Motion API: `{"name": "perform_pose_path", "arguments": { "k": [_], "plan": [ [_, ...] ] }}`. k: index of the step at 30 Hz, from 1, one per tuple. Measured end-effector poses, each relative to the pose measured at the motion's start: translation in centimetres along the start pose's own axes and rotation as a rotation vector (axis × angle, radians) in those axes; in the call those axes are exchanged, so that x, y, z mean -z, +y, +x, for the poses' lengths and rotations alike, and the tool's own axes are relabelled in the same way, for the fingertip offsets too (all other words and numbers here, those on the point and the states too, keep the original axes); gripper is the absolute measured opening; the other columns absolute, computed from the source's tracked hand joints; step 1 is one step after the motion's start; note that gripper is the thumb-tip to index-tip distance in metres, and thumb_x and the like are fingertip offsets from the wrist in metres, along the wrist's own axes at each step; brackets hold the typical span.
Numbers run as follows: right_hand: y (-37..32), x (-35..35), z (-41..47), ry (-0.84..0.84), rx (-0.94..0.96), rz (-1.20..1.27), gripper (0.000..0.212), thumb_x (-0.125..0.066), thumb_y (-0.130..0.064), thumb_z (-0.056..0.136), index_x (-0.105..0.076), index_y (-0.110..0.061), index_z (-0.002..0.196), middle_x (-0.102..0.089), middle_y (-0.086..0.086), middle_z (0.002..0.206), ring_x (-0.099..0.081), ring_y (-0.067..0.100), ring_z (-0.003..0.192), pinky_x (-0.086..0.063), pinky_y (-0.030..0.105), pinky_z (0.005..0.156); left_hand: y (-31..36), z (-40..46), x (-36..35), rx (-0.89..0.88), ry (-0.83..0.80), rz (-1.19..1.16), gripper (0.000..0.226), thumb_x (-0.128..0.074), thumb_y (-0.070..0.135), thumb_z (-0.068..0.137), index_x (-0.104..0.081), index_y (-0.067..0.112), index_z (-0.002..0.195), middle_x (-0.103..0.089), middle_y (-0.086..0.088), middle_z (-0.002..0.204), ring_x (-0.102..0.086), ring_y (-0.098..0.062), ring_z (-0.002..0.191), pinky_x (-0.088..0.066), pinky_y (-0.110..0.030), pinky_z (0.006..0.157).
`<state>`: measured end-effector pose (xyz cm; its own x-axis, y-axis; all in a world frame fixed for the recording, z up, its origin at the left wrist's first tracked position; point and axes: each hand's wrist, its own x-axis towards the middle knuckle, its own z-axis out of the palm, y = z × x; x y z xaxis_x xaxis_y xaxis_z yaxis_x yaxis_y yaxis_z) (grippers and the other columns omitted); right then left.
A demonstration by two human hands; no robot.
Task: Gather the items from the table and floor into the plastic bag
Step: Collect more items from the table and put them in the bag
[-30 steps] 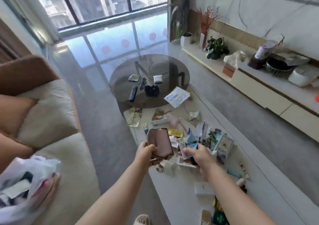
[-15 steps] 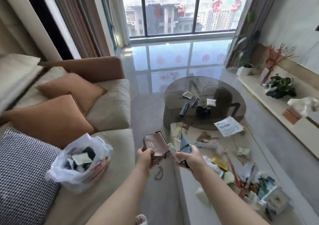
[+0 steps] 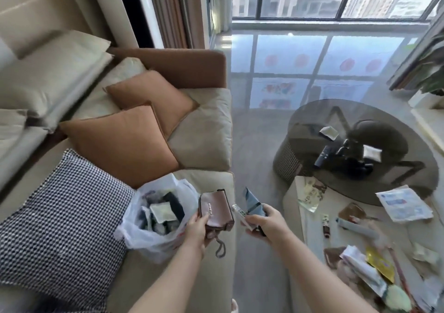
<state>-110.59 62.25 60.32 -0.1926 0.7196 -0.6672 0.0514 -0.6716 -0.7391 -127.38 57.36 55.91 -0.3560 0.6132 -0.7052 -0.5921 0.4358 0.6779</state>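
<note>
The left hand point(image 3: 197, 226) grips one brown leather pouch point(image 3: 217, 209) with a dangling wrist loop, fingers curled round its lower edge, holding it just beside the mouth of the single white translucent plastic bag point(image 3: 153, 219). The right hand point(image 3: 264, 223) is clamped on a small bundle: one blue-grey pointed packet point(image 3: 252, 202) and one white printed strip point(image 3: 241, 215), with a dark item beneath that cannot be made out. The two hands are near each other but apart, over the gap between seat and table. The bag stands open on the front edge of the beige sofa point(image 3: 211, 130), already holding several dark and pale items, beside one black-and-white houndstooth cushion point(image 3: 60, 207) and two rust-orange cushions point(image 3: 125, 144). On the white low table point(image 3: 310, 247), many wrappers and packets lie along its right side, too blurred to count; one white-and-blue flat packet point(image 3: 403, 203) lies at its far edge. The round smoked-glass table point(image 3: 360, 144) carries one black remote point(image 3: 322, 156) and two pale sachets. Compared with half a second ago, both hands have moved left, bringing the pouch from the floor gap to the bag's rim.
</note>
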Motion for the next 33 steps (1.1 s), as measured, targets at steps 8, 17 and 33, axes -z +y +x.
{"name": "perform_pose_path", "arguments": {
  "k": [8,17,33],
  "plan": [
    [1.0,-10.7,9.2,-0.087,-0.105,-0.067,0.025,-0.063,0.007,0.081,-0.054,-0.008,0.099,-0.063,0.02,0.111,-0.067,0.035,0.097,-0.058,0.03,0.057,5.1,8.9,9.0,0.026,0.216,-0.109,0.024,-0.05,0.02,0.097,-0.057,0.026,0.119,-0.065,-0.009,0.113,-0.064,-0.029,0.091,-0.056,-0.038,0.072],
    [1.4,-20.6,16.5,-0.196,-0.093,-0.145,0.028,-0.062,0.006,0.084,-0.055,-0.01,0.106,-0.063,0.009,0.096,-0.065,0.022,0.079,-0.06,0.03,0.066,9.3,17.6,15.6,-0.051,0.334,-0.163,0.034,-0.051,0.022,0.097,-0.052,0.02,0.131,-0.061,-0.006,0.122,-0.064,-0.024,0.094,-0.051,-0.03,0.069],
    [7.1,-26.5,24.3,-0.204,-0.075,-0.695,0.059,-0.043,-0.003,0.092,-0.03,-0.024,0.145,-0.049,0.003,0.117,-0.053,0.018,0.07,-0.045,0.027,0.059,5.3,23.6,20.1,-0.014,0.338,0.816,0.064,-0.044,0.009,0.097,-0.013,0.02,0.152,-0.029,-0.007,0.153,-0.047,-0.031,0.128,-0.046,-0.037,0.1]
  ]
}}
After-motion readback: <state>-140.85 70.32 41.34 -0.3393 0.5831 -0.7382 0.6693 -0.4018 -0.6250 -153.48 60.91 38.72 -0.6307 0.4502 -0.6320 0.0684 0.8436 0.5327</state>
